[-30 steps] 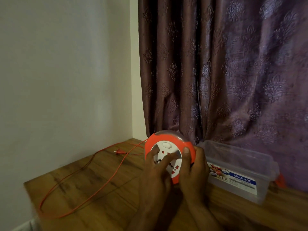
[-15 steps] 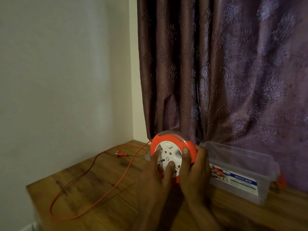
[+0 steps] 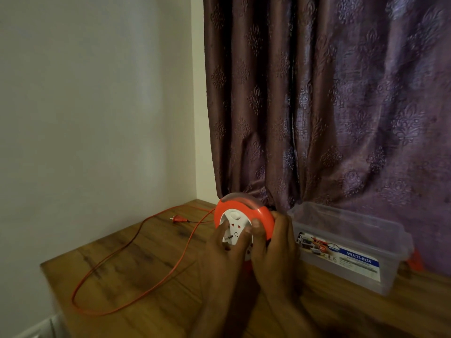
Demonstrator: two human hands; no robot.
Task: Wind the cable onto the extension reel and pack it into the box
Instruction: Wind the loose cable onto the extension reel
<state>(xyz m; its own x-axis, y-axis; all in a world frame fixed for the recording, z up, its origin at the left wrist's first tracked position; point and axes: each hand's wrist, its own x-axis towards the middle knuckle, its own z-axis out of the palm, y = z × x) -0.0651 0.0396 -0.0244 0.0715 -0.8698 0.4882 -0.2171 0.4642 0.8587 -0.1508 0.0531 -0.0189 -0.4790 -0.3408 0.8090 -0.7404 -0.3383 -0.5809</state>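
I hold the reel (image 3: 244, 215) upright on edge, just above the desk (image 3: 146, 301), its white socket face turned toward me. My right hand (image 3: 275, 250) wraps the orange rim from the right, thumb pressed on the edge of the white face, so that grip is closed around the reel. My left hand (image 3: 224, 250) is against the lower left of the white face with its fingers curled onto it; this grip is on the reel too, though I cannot tell exactly what the fingertips catch.

The cable (image 3: 136, 286) leaves the reel on its left side and lies loose on the desk in a long loop that runs toward the near left corner and back. Its plug (image 3: 179, 218) rests on the desk near the wall, left of the reel and apart from it.

The box (image 3: 351, 242), clear plastic with a blue label on its front, stands on the desk just to the right of my right hand, against the curtain (image 3: 329, 106). Something orange (image 3: 416, 261) shows behind its far right end; I cannot tell what it is.
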